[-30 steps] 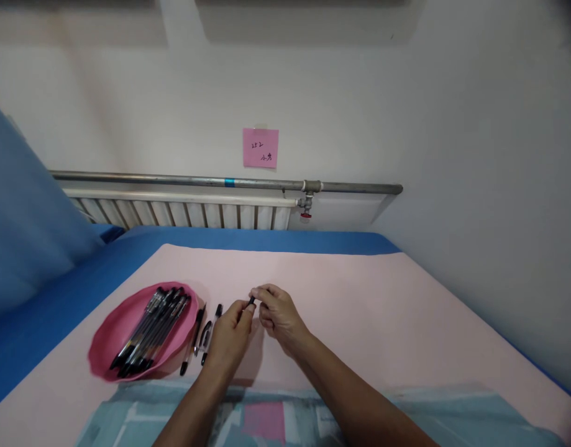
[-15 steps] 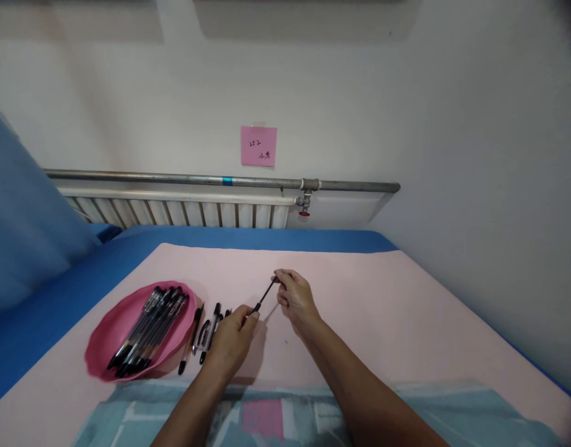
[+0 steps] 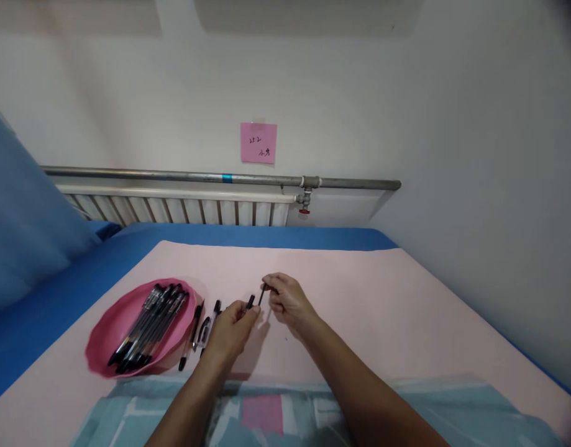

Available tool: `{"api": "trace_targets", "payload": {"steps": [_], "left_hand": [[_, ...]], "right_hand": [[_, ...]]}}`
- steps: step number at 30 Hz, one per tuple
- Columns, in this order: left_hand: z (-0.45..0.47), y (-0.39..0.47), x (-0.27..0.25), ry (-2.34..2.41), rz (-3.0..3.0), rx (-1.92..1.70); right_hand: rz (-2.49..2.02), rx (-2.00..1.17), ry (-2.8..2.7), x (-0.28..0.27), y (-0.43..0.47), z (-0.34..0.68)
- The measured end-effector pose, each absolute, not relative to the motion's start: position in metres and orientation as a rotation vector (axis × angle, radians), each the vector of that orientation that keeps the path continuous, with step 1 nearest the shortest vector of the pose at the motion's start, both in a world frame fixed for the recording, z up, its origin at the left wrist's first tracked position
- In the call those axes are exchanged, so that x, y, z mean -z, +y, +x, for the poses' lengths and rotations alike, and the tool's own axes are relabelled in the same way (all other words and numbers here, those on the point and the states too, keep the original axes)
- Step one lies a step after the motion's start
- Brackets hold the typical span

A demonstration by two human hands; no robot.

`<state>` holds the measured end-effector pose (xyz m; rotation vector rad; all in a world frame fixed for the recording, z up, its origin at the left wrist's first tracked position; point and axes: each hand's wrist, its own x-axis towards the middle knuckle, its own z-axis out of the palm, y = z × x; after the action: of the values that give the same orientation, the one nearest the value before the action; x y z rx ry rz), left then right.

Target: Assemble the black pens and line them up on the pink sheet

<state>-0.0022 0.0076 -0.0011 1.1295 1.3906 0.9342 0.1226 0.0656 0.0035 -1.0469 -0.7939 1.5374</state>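
The bare left hand hides the lower part of a slim black cylinder. The left edge cuts a blue fabric curtain; the bottom edge, a teal patterned cloth.

Shows bare left hand and bare right hand; includes bare forearms, narrow at the wrists, broader toward the lower edge of view.

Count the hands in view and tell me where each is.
2: the left hand, beside the loose pens, pinching a black piece; the right hand, to its right, pinching a thin dark rod.
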Motion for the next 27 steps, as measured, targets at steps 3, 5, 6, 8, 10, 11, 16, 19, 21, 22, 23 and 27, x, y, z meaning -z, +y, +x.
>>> {"api": "trace_targets", "payload": {"steps": [3, 5, 6, 8, 10, 11, 16, 19, 21, 22, 23, 27], "left_hand": [[-0.001, 0.007, 0.002, 1.335, 1.083, -0.929], [-0.001, 0.007, 0.004, 1.329, 1.06, -0.911], [0.0, 0.007, 0.005, 1.332, 1.058, -0.903], [0.0, 0.007, 0.007, 1.346, 1.075, -0.901], [0.001, 0.007, 0.009, 1.362, 1.103, -0.911], [0.001, 0.008, 0.01, 1.369, 1.109, -0.914], [0.001, 0.007, 0.011, 1.355, 1.116, -0.877], [0.003, 0.005, 0.013, 1.326, 1.119, -0.839], [0.004, 0.005, 0.015, 1.335, 1.146, -0.834], [0.003, 0.006, 0.015, 1.356, 1.182, -0.841], [0.002, 0.006, 0.016, 1.392, 1.245, -0.857], [-0.005, 0.007, 0.011, 1.686, 1.701, -0.81]], "right_hand": [[-1.043, -1.602, -0.834, -0.003, 0.059, 0.112], [-1.083, -1.544, -0.818, -0.002, 0.061, 0.115], [-1.112, -1.502, -0.806, -0.002, 0.063, 0.118], [-1.161, -1.451, -0.791, -0.002, 0.066, 0.126], [-1.183, -1.499, -0.841, -0.002, 0.067, 0.131], [-1.184, -1.543, -0.883, -0.003, 0.067, 0.132], [-1.206, -1.651, -1.034, -0.005, 0.059, 0.12], [-1.204, -1.648, -1.014, -0.002, 0.058, 0.116], [-1.199, -1.591, -0.992, 0.002, 0.061, 0.117], [-1.204, -1.549, -0.985, 0.004, 0.063, 0.118], [-1.212, -1.509, -0.988, 0.008, 0.065, 0.12], [-1.222, -1.421, -1.097, 0.024, 0.072, 0.124]]}}
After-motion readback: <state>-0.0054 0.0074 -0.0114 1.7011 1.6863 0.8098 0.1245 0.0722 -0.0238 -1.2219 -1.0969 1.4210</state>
